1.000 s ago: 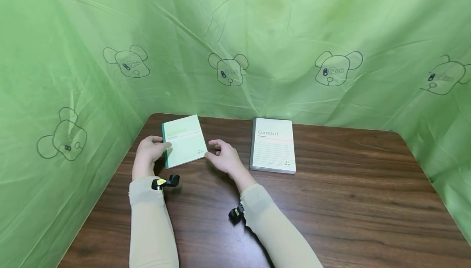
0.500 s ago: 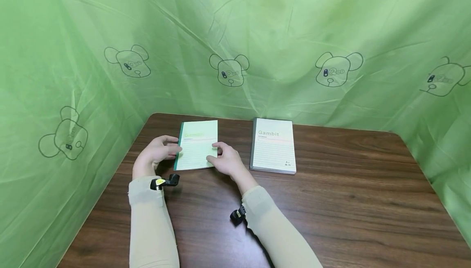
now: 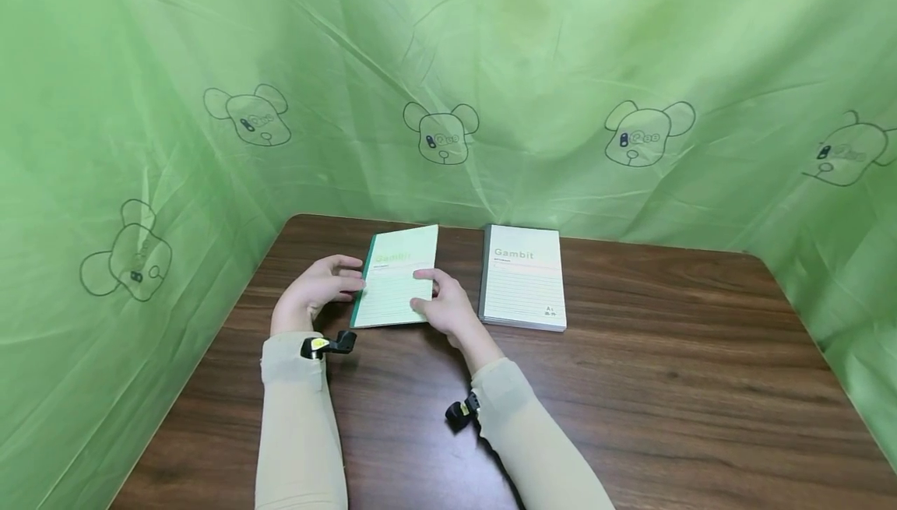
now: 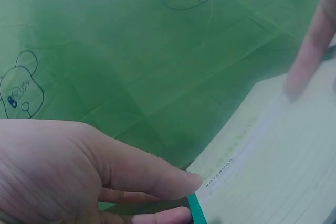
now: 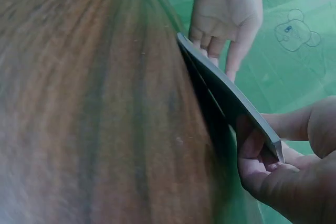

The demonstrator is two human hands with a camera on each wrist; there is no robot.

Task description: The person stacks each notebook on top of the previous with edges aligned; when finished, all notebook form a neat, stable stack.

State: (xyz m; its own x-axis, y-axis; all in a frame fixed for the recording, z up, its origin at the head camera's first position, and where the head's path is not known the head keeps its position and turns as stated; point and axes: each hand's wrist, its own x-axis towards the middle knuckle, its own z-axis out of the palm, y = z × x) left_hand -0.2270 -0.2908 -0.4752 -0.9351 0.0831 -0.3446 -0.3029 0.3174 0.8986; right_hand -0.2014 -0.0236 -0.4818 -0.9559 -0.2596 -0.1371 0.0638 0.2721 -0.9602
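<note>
A pale notebook with a green spine is tilted in the head view, its right side raised off the table. My right hand grips that right edge, thumb on the cover; in the right wrist view its fingers curl beneath. At the green spine, my left hand holds the other side between its thumb on top and fingers mostly hidden by the notebook. To the right lies a stack of notebooks with a grey spine, the top one marked "Gambit".
The brown wooden table extends to the right and front. A green curtain with bear-head drawings hangs behind and on both sides. Black wrist cameras are strapped over both sleeves.
The green-spined notebook has moved right, turned straighter and come nearer the stack. My right hand has gone from its corner to a grip on its right edge; both hands have shifted right.
</note>
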